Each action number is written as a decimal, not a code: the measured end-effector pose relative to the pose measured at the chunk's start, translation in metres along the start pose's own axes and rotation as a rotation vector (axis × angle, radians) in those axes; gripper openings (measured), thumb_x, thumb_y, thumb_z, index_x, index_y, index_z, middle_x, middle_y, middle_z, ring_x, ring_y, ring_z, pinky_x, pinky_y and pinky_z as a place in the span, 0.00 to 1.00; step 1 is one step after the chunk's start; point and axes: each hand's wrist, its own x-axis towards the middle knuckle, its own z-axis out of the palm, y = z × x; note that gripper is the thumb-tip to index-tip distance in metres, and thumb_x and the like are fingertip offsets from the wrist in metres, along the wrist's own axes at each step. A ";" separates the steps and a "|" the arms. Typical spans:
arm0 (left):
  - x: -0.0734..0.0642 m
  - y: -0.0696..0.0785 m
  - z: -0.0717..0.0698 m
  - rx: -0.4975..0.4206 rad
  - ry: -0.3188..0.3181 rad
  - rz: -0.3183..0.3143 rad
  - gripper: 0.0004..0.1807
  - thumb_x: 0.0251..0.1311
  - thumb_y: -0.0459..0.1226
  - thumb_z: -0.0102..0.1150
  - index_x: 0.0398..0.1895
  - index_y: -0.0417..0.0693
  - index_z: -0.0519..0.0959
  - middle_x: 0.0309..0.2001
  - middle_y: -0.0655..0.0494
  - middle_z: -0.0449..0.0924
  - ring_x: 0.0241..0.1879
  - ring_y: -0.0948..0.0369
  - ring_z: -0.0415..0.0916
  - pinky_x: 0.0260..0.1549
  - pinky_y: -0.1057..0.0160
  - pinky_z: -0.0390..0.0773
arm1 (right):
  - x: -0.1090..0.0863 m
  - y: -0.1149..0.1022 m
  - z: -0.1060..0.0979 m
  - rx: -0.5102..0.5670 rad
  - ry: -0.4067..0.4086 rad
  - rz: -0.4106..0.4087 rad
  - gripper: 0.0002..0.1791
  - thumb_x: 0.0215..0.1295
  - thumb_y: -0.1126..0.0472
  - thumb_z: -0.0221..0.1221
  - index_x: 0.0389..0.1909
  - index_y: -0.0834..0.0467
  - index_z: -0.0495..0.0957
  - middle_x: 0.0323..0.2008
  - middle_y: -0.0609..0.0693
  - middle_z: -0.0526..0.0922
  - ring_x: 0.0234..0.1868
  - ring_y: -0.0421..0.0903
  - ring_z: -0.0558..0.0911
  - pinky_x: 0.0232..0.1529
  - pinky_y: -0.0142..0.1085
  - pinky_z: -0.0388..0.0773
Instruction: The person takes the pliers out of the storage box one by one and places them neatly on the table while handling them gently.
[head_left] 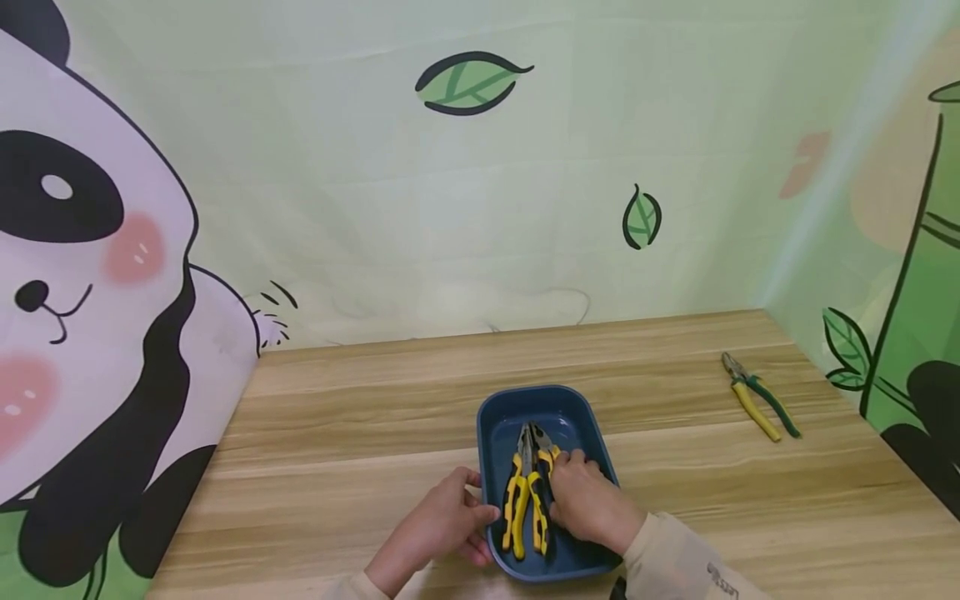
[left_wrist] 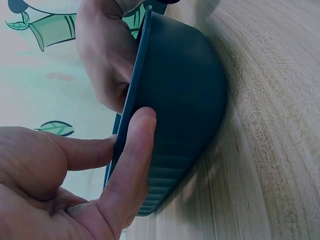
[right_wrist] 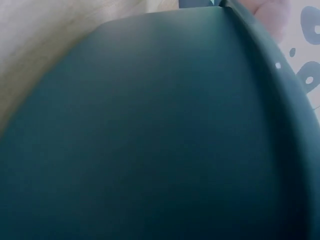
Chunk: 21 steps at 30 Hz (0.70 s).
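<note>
A dark blue plastic bin (head_left: 576, 421) sits on the wooden table. My left hand (head_left: 450, 518) pinches its left rim, with the thumb on the inner side and fingers against the outer wall (left_wrist: 175, 95). Inside the bin lie long-nose pliers (head_left: 518, 521) with yellow and black handles, jaws toward the far end. Beside them is a second pair of pliers (head_left: 553, 451) with yellow and black grips. My right hand (head_left: 592, 502) reaches into the bin and holds these by the handles, which it largely covers. In the right wrist view the bin's outer wall (right_wrist: 150, 125) fills most of the picture.
Another pair of pliers (head_left: 757, 398), with one yellow and one green handle, lies on the table (head_left: 360, 417) to the right of the bin. A printed cloth backdrop (head_left: 337, 167) with a panda and leaves stands behind the table's far edge.
</note>
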 end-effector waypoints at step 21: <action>0.002 0.000 0.001 0.003 0.004 -0.020 0.24 0.70 0.29 0.62 0.63 0.30 0.64 0.35 0.42 0.80 0.20 0.56 0.82 0.20 0.58 0.88 | -0.003 0.000 -0.011 0.094 0.039 -0.013 0.38 0.63 0.56 0.68 0.62 0.82 0.68 0.49 0.76 0.76 0.44 0.61 0.82 0.48 0.55 0.85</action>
